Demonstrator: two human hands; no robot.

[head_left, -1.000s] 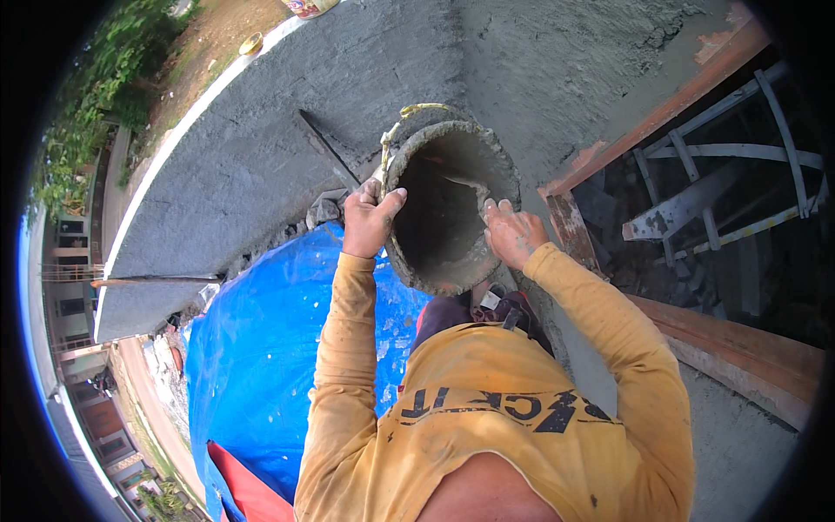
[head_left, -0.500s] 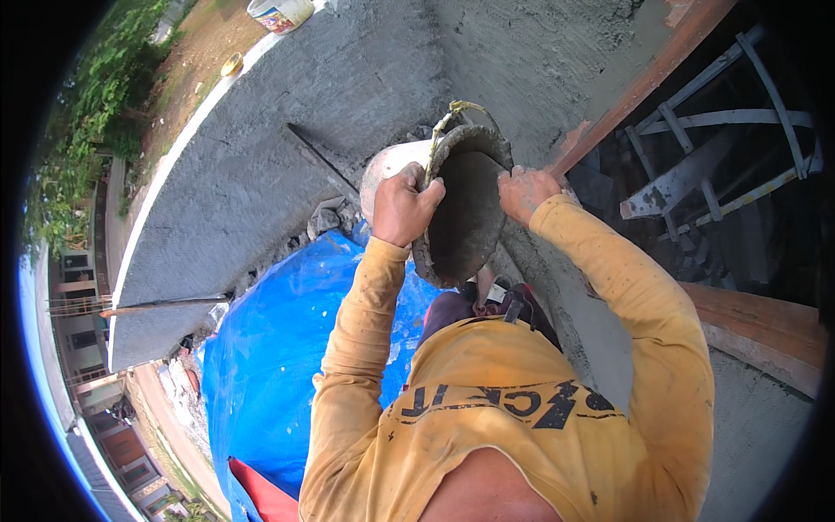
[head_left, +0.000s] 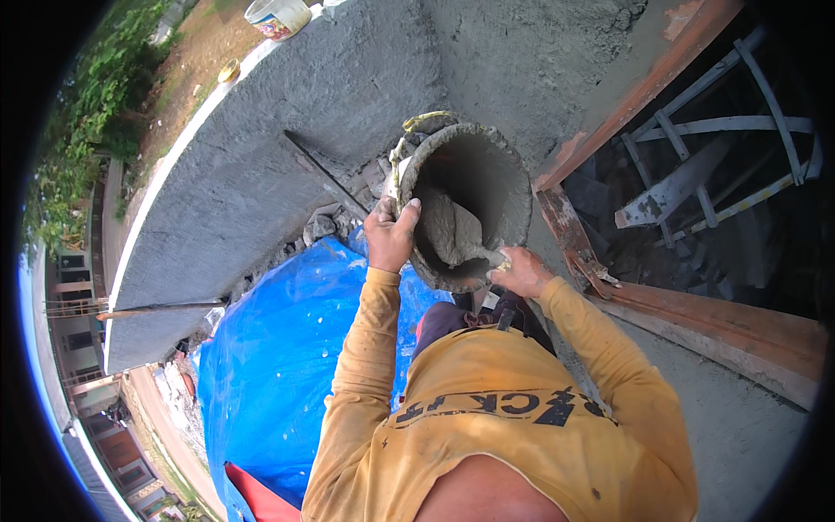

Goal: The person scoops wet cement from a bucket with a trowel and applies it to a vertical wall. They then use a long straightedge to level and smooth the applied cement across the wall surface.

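Left hand [head_left: 389, 237]: fingers closed over left side of bucket [head_left: 500, 187] rim, thumb at inner edge. Bucket mortar-caked, mouth facing camera, spanning between both hands' fingers. Yellowish rope handle [head_left: 426, 120] above left fingers.
Right hand [head_left: 524, 272]: fingers wrapped snugly round handle of trowel [head_left: 458, 230], just outside lower right of rim; grey-coated blade inside bucket, left of right fingers.
Blue tarp [head_left: 278, 322] below and left of left fingers. Dark bar [head_left: 323, 172] above left of them, against grey wall [head_left: 226, 200]. Reddish frame [head_left: 631, 100] above right of right fingers.

Bucket [head_left: 503, 178] is looking grey inside, tarp [head_left: 278, 348] is popping bright blue, shirt [head_left: 504, 435] is rocking black lettering [head_left: 522, 403] on mustard.
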